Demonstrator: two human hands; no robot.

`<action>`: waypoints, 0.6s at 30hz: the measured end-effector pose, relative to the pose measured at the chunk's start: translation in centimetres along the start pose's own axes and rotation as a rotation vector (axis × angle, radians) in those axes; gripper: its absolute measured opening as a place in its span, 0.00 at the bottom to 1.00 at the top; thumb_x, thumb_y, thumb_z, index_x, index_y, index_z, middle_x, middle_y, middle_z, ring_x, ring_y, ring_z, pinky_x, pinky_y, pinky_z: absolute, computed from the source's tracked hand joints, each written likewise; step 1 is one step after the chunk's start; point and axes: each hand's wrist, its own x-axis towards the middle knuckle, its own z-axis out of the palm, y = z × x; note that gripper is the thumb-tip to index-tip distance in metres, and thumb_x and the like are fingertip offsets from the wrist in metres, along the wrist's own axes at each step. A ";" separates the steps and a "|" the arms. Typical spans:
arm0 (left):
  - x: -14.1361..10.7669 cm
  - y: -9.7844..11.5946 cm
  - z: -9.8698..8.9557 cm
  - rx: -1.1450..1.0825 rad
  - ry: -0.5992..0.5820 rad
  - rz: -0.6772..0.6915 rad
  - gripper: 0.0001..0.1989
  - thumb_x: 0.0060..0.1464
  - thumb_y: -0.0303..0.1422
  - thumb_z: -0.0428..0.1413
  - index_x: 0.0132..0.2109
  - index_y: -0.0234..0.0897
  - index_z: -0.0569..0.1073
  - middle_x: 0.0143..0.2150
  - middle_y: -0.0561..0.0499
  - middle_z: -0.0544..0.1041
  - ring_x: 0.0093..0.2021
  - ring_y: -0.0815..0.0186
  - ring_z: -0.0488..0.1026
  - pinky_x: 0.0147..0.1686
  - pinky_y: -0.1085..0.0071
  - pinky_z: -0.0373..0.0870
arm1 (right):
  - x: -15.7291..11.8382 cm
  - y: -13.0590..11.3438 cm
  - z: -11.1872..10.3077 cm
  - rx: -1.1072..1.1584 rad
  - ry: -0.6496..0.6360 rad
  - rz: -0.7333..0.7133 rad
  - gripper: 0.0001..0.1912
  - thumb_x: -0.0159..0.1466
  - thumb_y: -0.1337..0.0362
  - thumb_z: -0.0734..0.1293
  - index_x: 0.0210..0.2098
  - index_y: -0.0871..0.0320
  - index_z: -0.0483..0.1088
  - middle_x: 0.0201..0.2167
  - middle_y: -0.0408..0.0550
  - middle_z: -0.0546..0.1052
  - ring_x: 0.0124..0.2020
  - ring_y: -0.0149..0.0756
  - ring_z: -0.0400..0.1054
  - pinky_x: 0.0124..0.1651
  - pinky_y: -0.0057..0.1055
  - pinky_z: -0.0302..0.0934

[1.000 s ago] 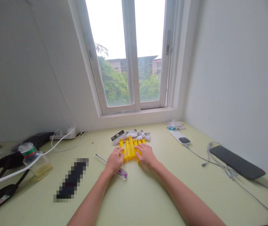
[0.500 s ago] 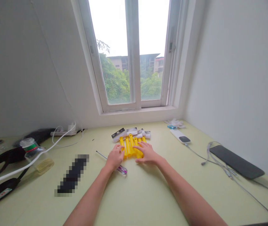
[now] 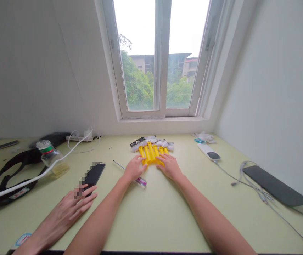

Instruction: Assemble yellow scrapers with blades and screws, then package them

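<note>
Yellow plastic tubes (image 3: 151,154) lie half-hidden under the open left hand (image 3: 134,168) and right hand (image 3: 170,167).

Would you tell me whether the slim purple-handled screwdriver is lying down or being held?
Lying down: the screwdriver rests flat on the pale green desk, no fingers around it.

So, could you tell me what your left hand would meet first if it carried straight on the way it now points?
The yellow tubes: the left hand points at them, and its fingertips seem to be at their near end, though depth is hard to judge.
</note>
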 end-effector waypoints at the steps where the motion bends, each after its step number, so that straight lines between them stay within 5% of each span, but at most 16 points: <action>1: 1.0 -2.3 -1.7 0.004 0.037 -0.134 0.20 0.56 0.23 0.36 0.32 0.40 0.72 0.36 0.49 0.82 0.37 0.66 0.81 0.39 0.62 0.79 | 0.0 0.0 0.0 -0.007 0.001 0.006 0.23 0.65 0.57 0.67 0.59 0.48 0.70 0.62 0.50 0.71 0.64 0.52 0.60 0.62 0.51 0.54; 3: 3.4 -7.5 -5.2 -0.248 -0.214 -0.108 0.17 0.60 0.27 0.39 0.42 0.41 0.72 0.48 0.48 0.81 0.45 0.69 0.81 0.48 0.62 0.76 | 0.1 -0.1 0.0 -0.020 0.001 0.013 0.22 0.66 0.57 0.66 0.59 0.48 0.70 0.62 0.51 0.71 0.64 0.53 0.60 0.61 0.52 0.54; 6: 6.3 -13.5 -9.3 -0.615 -0.935 0.277 0.18 0.59 0.36 0.49 0.56 0.48 0.67 0.60 0.47 0.75 0.58 0.65 0.74 0.60 0.55 0.65 | 0.1 -0.1 -0.1 -0.031 -0.005 0.012 0.23 0.66 0.57 0.65 0.59 0.49 0.70 0.62 0.52 0.71 0.64 0.53 0.60 0.61 0.53 0.55; 7: 6.9 -14.6 -10.1 -0.610 -0.996 0.332 0.21 0.59 0.38 0.50 0.59 0.50 0.65 0.62 0.48 0.73 0.60 0.65 0.72 0.62 0.53 0.63 | 0.1 -0.1 -0.1 -0.033 -0.007 0.010 0.23 0.66 0.56 0.65 0.60 0.50 0.70 0.62 0.52 0.71 0.64 0.52 0.60 0.61 0.52 0.55; 10: 7.5 -15.1 -10.9 -0.580 -1.054 0.372 0.24 0.58 0.39 0.49 0.62 0.53 0.61 0.64 0.50 0.70 0.62 0.65 0.70 0.64 0.50 0.59 | 0.1 0.0 0.0 -0.040 -0.009 0.010 0.24 0.66 0.56 0.63 0.61 0.51 0.68 0.63 0.51 0.70 0.65 0.51 0.59 0.62 0.51 0.55; 18: 5.5 -13.2 -10.9 -0.455 -0.952 0.386 0.23 0.58 0.38 0.51 0.61 0.49 0.64 0.59 0.49 0.75 0.59 0.65 0.73 0.61 0.54 0.65 | 0.0 0.4 0.3 -0.051 0.016 -0.020 0.25 0.67 0.55 0.61 0.61 0.53 0.68 0.62 0.51 0.71 0.64 0.50 0.60 0.63 0.50 0.54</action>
